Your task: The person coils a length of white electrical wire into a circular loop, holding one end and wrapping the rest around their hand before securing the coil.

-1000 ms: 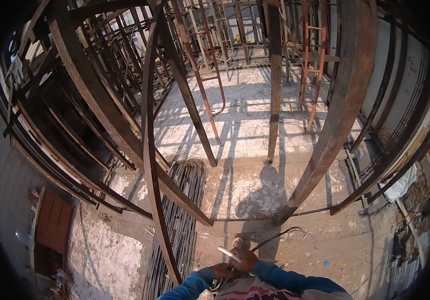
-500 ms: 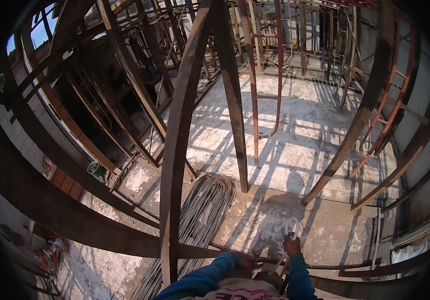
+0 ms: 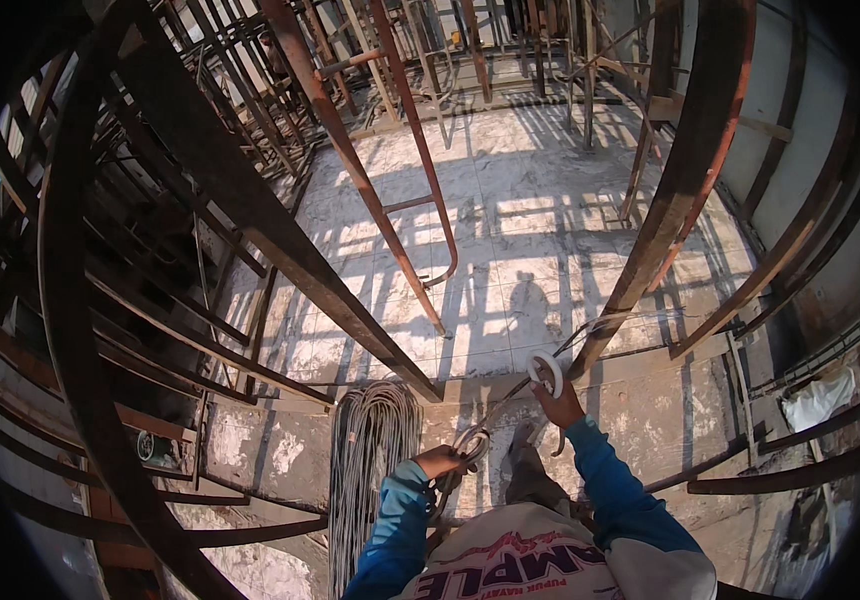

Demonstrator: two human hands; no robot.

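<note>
My left hand (image 3: 439, 463) is closed round a small coil of grey cable (image 3: 474, 440), in front of my body. My right hand (image 3: 559, 403), farther forward and to the right, grips a thick white ring (image 3: 537, 362) that looks like a small roll or coil; its exact kind I cannot make out. A thin grey strand runs from near the coil past the white ring toward a dark post. A short loose end hangs below my right hand. Left of my left hand, a long looped bundle of grey cable or rods (image 3: 378, 425) lies on the floor.
Dark timber posts (image 3: 280, 240) slant up on several sides, one close at the right (image 3: 655, 220). A rusty metal frame (image 3: 412, 203) stands ahead on the sunlit floor (image 3: 510, 230). A white sack (image 3: 818, 400) lies far right, a green bucket (image 3: 155, 447) at left.
My view has turned and shifted, so the grey bundle and posts appear elsewhere. My hands show farther forward and apart; the small coil in my left hand is now plainly visible.
</note>
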